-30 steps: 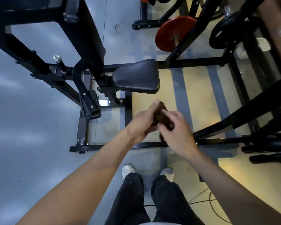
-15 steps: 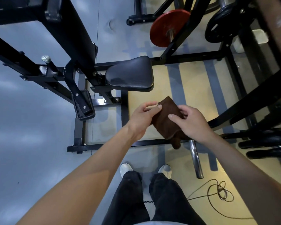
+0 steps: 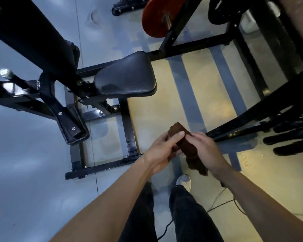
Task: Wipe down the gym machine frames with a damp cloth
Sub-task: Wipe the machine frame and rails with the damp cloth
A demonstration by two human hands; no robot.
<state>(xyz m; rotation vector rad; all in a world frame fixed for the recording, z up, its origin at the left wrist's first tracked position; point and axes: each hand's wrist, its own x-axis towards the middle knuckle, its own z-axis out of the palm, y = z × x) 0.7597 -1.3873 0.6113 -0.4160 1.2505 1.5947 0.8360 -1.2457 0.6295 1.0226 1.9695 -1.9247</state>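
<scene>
Head view, looking down past two bare forearms. One brown folded terry cloth (image 3: pixel 185 142) sits at about 5 o'clock of centre, held in the air between both hands above the floor, well apart from any metal. Left hand (image 3: pixel 162 151) grips its near edge, thumb laid across the top of the fold. Right hand (image 3: pixel 206 151) curls round the far side; a loose tail of fabric hangs below that palm.

Handling, as a judgement: soft, light, limp; it will bunch and drape unless kept folded into a pad. If damp it should cling a little and grip the paint well. Best held flat under the palm with fingers spread over the fold, tail tucked in so it does not snag on bolts.

Count: one cloth, two hands. One black padded vinyl seat (image 3: pixel 126 79) at 11 o'clock. Black painted steel machine frame (image 3: pixel 131 135) runs beneath it, with floor rails at 9 o'clock. One red round weight plate (image 3: pixel 154 18) at 12 o'clock. One thin black cable (image 3: pixel 222 205) on the floor at 5 o'clock. One white shoe toe (image 3: pixel 184 180) is visible.
</scene>
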